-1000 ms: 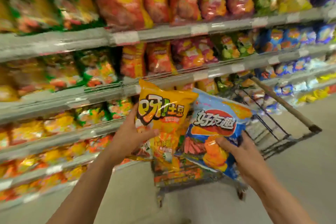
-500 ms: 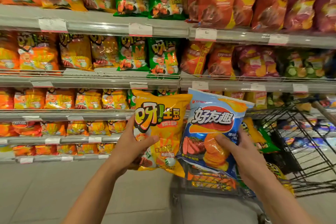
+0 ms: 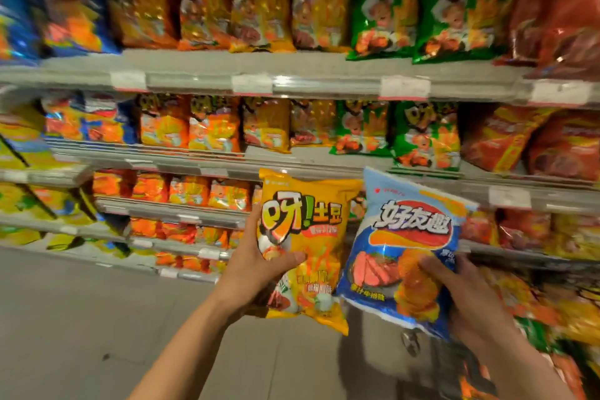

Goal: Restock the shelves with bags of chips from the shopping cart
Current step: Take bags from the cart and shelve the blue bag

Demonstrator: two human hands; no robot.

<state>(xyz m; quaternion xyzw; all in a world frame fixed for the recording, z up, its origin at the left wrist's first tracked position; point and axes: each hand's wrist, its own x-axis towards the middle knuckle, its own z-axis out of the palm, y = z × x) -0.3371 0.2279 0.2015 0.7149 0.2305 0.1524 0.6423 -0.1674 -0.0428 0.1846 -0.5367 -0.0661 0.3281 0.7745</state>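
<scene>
Stocked shelves [image 3: 292, 84] fill the space above and beyond both hands; bare floor [image 3: 81, 318] lies open to the left. The right hand [image 3: 470, 312] grips a blue bag [image 3: 409, 237] reading 好友趣; beside it, the left hand [image 3: 256, 269] grips a yellow bag [image 3: 308, 237] reading 呀!土豆.

You hold two bags: one yellow bag [image 3: 305, 247] in your left hand [image 3: 259, 266], one blue bag [image 3: 406, 250] in your right hand [image 3: 470, 305]. Four green bags [image 3: 380, 0] face you across two shelves [image 3: 292, 78].
</scene>
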